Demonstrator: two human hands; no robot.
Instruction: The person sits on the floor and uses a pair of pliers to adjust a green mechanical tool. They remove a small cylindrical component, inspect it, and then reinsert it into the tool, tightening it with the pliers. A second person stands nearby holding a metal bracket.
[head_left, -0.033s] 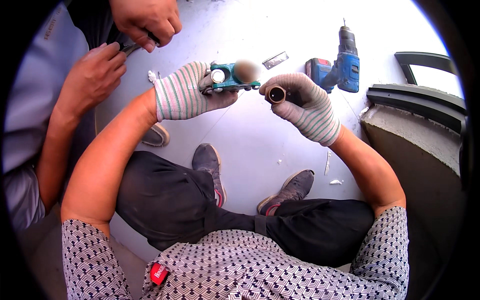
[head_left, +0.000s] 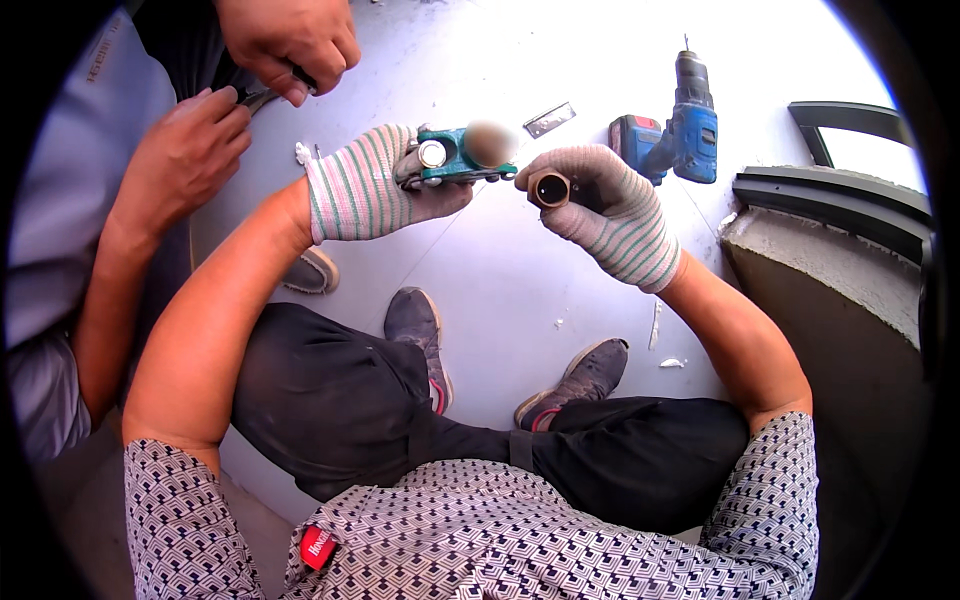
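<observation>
My left hand (head_left: pixel 375 190), in a striped knit glove, is wrapped round a green metal fitting (head_left: pixel 452 150) with a shiny round end (head_left: pixel 432 154) turned up. A blurred brownish round patch hides the fitting's right side, so its exact kind cannot be made out. My right hand (head_left: pixel 620 215), gloved alike, is closed on a short brass-coloured tube (head_left: pixel 549 189) whose open round end faces up. Only a small gap lies between the green fitting and the right fingertips. Both hands are held out in front of my knees.
A blue cordless drill (head_left: pixel 694 135) lies beyond my right hand, beside a small metal strip (head_left: pixel 549 120). At left, a co-worker's two hands (head_left: pixel 190 155) hold a dark tool. Grey frame pieces (head_left: pixel 830 205) rest on a rough ledge (head_left: pixel 800 250) at right. White scraps (head_left: pixel 672 363) dot the floor.
Both hands and what they hold have shifted very slightly left. Nothing else visibly differs.
</observation>
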